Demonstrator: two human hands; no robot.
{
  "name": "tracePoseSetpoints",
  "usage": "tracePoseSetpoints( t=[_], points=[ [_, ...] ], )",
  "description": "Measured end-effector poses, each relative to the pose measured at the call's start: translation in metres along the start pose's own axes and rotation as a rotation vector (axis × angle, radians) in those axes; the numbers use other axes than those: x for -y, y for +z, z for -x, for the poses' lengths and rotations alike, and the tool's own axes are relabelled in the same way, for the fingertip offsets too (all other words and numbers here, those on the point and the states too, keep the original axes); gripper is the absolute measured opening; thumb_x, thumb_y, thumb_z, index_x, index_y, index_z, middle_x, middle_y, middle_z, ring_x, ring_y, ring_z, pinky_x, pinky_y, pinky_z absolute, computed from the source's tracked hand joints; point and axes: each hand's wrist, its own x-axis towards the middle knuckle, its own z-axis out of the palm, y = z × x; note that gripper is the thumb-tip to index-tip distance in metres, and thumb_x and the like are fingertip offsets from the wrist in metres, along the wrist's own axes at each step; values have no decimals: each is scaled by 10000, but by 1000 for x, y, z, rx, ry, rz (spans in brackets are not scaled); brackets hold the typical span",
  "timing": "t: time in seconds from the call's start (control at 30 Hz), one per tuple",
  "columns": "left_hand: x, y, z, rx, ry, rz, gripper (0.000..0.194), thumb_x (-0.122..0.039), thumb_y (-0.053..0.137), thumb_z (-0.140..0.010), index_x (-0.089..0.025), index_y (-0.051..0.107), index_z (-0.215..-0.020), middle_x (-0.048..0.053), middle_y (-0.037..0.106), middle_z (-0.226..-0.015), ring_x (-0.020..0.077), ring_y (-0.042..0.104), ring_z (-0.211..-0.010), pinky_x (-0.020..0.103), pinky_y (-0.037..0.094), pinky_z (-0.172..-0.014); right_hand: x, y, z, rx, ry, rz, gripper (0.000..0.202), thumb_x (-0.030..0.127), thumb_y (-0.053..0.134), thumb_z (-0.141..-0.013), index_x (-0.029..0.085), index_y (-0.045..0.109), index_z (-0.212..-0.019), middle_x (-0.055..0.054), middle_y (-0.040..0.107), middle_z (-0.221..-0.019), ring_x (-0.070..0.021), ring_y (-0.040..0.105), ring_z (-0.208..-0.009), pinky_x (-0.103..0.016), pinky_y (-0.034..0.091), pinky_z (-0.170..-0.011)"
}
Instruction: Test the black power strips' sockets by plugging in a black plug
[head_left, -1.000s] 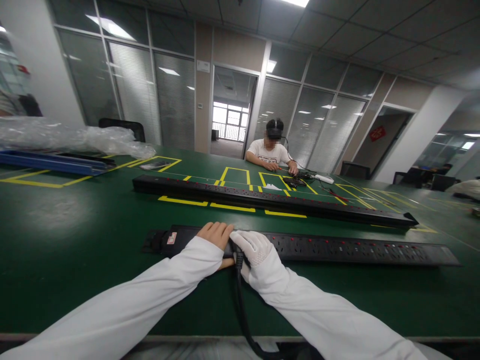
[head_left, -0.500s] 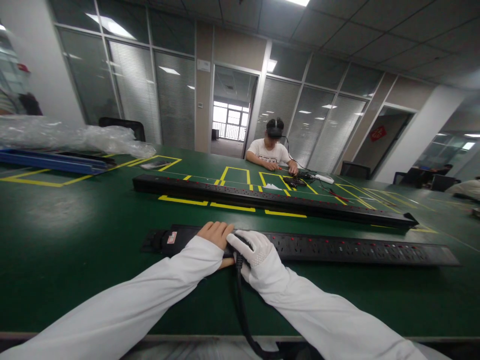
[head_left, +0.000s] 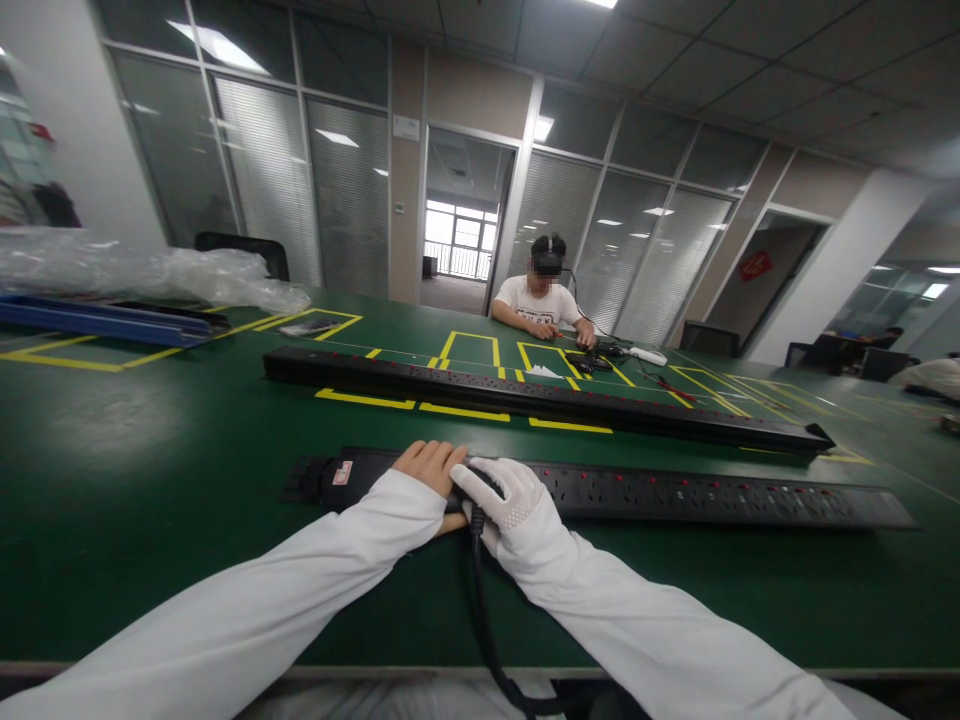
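A long black power strip (head_left: 645,495) with red-marked sockets lies across the green table in front of me. My left hand (head_left: 429,468), bare, is closed round the strip near its left end, fingers over the top and thumb at the near edge. Right beside it, my gloved right hand (head_left: 514,495) closes around a black plug (head_left: 477,520) held against the strip. The plug's front is hidden under my fingers. Its thick black cable (head_left: 484,620) hangs over the table's near edge. A white label (head_left: 343,473) shows left of my left hand.
Behind lies a second long black power strip (head_left: 525,398). Clear plastic wrap (head_left: 150,272) and blue rails (head_left: 97,320) are at the far left. Across the table sits a person (head_left: 544,300) near black cables (head_left: 600,357). Yellow tape (head_left: 570,426) marks the green table (head_left: 225,540).
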Motion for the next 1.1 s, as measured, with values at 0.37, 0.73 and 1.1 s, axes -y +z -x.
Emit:
tracePoseSetpoints(
  t=[0.37,0.73,1.1],
  points=[
    [-4,-11,3,11,-6,12,641,-444,505,-604,-107,419,-1143,115,517,-968,277,444,-928,385,318,-791,0,2,1,13,0,-11,567,232,477,-741,235,328,-1288,-88,421,-1218,-226,413,-1054,-406,356,-893],
    [-2,-5,2,-9,5,5,640,-453,512,-611,-119,406,-1146,111,517,-979,273,441,-925,383,311,-795,1,-1,-1,8,10,-6,510,224,465,-752,233,380,-1254,-95,437,-1200,-224,438,-1028,-406,377,-867],
    [0,0,2,-15,3,-1,658,-453,526,-586,-112,412,-1137,110,513,-975,280,440,-916,394,317,-791,0,0,0,29,10,-19,551,211,479,-723,241,372,-1262,-87,431,-1206,-231,424,-1040,-407,365,-879]
  ],
)
